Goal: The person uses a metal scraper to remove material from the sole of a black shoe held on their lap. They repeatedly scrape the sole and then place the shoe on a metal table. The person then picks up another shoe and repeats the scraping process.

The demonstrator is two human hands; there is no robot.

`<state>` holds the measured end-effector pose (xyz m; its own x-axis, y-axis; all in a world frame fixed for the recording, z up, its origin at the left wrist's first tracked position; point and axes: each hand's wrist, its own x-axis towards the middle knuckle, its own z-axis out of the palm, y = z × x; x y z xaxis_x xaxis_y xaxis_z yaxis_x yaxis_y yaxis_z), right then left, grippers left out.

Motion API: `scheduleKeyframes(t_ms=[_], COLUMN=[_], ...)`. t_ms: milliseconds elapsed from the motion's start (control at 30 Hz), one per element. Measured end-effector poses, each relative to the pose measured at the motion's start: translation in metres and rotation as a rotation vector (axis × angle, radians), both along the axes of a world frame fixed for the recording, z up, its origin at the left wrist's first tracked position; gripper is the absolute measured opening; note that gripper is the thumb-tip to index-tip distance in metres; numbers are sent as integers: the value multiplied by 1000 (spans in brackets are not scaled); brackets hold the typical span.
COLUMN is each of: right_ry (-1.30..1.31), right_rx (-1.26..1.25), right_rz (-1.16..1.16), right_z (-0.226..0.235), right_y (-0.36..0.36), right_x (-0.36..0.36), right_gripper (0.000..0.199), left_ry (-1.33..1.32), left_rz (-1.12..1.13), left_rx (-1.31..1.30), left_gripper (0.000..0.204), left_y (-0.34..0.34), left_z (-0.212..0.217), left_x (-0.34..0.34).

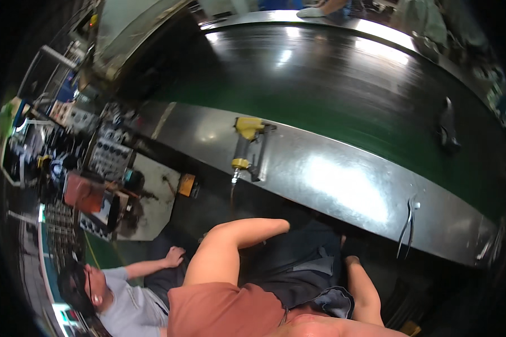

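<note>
My left forearm [258, 227] bends across in front of me, level with the near edge of a metal ledge and apart from it. My right forearm [365, 289] comes up beside my dark trousers [298, 264]. The fingers of both hands are hidden or too dark to make out, and nothing shows in them. On the metal ledge [298, 180] lies a yellow and grey air nailer or stapler [243, 147], with a hose fitting at its lower end. Further right, pliers [407, 227] lie with their handles sticking out over the ledge's near edge.
Beyond the ledge runs a shiny dark-green conveyor belt [331, 121]. A dark object [447, 126] of unclear kind lies on its right part. At left are a seated person [132, 297] and a cluttered bench [152, 219]. Another person's gloved hand [311, 12] rests on the far edge.
</note>
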<state>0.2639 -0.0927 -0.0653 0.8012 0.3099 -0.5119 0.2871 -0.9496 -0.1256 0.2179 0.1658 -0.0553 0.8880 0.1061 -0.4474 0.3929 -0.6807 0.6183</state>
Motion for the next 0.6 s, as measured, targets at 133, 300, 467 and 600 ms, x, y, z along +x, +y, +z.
scheduleKeyframes(t_ms=[133,300,467,600], right_ry=[-99,-107,-83,-73], right_rx=[-56,-119,-112,-126], right_rz=[75,121,72,50], right_z=[6,-10,-14,-2], right_y=[11,10,7,10], right_x=[-11,-10,-5,-7], right_gripper=[55,54,56,57], left_ry=[-259,-215,-106,-101], left_rz=[104,129,158,142], left_rx=[150,154,137,126], left_gripper=[53,56,54,54], left_y=[4,8,1,0], left_z=[-21,-27,27,53], left_x=[-28,-31,-20,-21])
